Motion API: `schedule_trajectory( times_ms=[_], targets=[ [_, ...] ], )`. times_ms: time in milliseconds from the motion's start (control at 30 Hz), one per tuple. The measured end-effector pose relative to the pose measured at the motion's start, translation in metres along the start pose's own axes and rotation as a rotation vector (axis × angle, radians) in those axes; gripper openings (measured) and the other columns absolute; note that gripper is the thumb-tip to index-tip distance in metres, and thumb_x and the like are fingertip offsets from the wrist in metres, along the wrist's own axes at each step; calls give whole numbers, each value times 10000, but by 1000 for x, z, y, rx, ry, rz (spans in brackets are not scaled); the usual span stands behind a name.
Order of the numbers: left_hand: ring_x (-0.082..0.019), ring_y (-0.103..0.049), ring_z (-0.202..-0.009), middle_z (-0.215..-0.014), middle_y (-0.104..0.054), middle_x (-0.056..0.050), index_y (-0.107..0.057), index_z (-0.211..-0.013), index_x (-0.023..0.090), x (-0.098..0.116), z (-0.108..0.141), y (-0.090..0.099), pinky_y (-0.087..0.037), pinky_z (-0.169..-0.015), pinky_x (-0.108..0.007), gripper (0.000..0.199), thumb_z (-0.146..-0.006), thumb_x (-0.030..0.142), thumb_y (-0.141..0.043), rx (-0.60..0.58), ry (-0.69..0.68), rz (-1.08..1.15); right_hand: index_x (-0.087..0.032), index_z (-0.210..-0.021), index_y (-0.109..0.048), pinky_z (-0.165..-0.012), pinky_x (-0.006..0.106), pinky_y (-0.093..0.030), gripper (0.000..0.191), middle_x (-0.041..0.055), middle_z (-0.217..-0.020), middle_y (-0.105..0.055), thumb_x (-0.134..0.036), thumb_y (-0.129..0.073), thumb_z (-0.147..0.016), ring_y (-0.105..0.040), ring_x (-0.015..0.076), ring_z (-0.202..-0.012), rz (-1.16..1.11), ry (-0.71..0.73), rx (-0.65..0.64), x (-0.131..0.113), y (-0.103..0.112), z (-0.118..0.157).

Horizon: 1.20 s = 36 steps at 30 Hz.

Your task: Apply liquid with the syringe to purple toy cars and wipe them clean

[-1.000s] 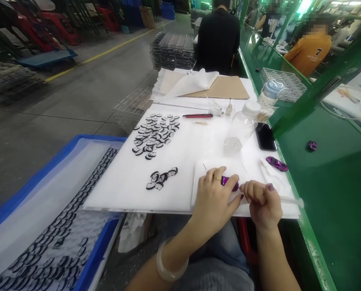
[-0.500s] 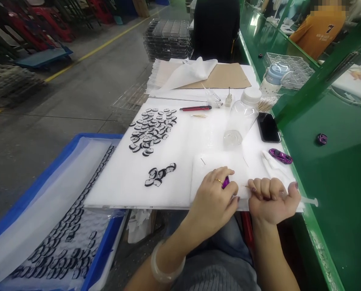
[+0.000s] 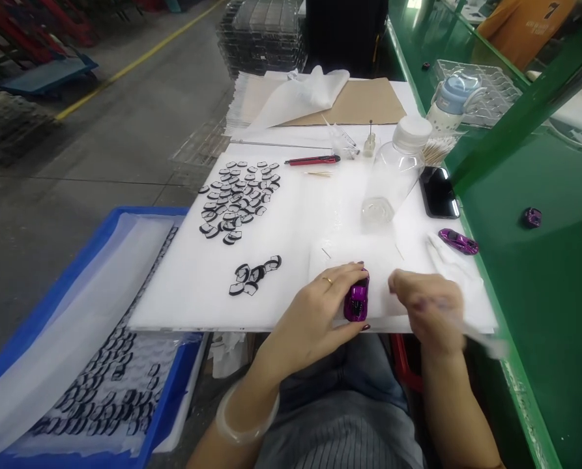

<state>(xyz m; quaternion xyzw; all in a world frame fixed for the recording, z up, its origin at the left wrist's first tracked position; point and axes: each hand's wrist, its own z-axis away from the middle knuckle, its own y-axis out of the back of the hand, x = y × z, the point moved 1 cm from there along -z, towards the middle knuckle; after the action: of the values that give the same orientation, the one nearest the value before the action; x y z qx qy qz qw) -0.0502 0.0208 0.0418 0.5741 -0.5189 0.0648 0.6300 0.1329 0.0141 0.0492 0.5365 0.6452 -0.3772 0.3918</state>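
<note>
Covering the table: white foam (image 3: pixel 300 225), its near edge toward the wearer; directions read from the purple toy car (image 3: pixel 356 301), twelve pointing away.
Far end: brown cardboard (image 3: pixel 371 101) under wrinkled white sheeting at twelve; red cutter (image 3: pixel 313 160) at eleven.
Black-edged pieces: a wide scatter (image 3: pixel 239 202) at ten, a smaller pile (image 3: pixel 256 273) between nine and ten.
Right-hand side: clear bottle (image 3: pixel 391 172) at one, black phone (image 3: pixel 440 192) between one and two, second purple car (image 3: pixel 458 241) at two.
Green bench: painted surface (image 3: pixel 515 286) running along the three-o'clock side.
Gray floor: yellow line (image 3: pixel 139 68) toward ten; blue tray (image 3: pixel 66 280) of similar pieces at nine.
Co-workers: dark clothing (image 3: pixel 347 32) at twelve, an orange shirt (image 3: pixel 528 29) near one.
Left hand (image 3: pixel 315 316): ringed, palm down, reaching in from seven; thumb at the car's near end, fingers bent over its far end, gripping it between them above the foam's near edge.
Right hand (image 3: pixel 432 309): at three, apart from the car, blurred; fingers curled around a syringe-like tool (image 3: pixel 483 340) pointing its outer end toward four. Exact fingertip placement cannot be told.
</note>
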Motion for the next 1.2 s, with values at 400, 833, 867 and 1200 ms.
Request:
schedule_trajectory(
  times_ms=[400,833,867,1200],
  targets=[
    [-312,-579,-1134,-1224,-621,-125,-493,-1356,194,10,16,5,-532,-929,-502,438,-918,177,-496,140,147,-270,-191,-497,-455,-532,319,-292,488,-19,-484,-344,-382,-550,-935,-353,122,-491,49,-87,158,19,5,7],
    [-319,-529,-1149,-1310,-536,-158,-603,-1262,202,25,6,-35,-533,-944,-527,369,-905,138,-535,365,105,-350,-191,-524,-498,-555,329,-322,441,-14,-497,-402,-334,-545,-939,-380,124,-502,78,-36,173,22,2,10],
    [-334,-540,-1147,-1301,-537,-172,-591,-1267,183,26,7,-36,-540,-940,-540,369,-901,228,-590,371,107,-342,-193,-522,-497,-548,329,-317,443,-13,-496,-398,-336,-544,-938,-379,125,-500,80,-35,177,23,2,10],
    [-286,-677,-1123,-1194,-697,-148,-572,-1203,146,9,6,-18,-598,-960,-435,502,-727,211,-718,362,-53,-226,-205,-531,-402,-467,294,-254,471,-52,-429,-264,-422,-457,-945,-251,94,-383,-104,182,237,15,5,7]
  ],
)
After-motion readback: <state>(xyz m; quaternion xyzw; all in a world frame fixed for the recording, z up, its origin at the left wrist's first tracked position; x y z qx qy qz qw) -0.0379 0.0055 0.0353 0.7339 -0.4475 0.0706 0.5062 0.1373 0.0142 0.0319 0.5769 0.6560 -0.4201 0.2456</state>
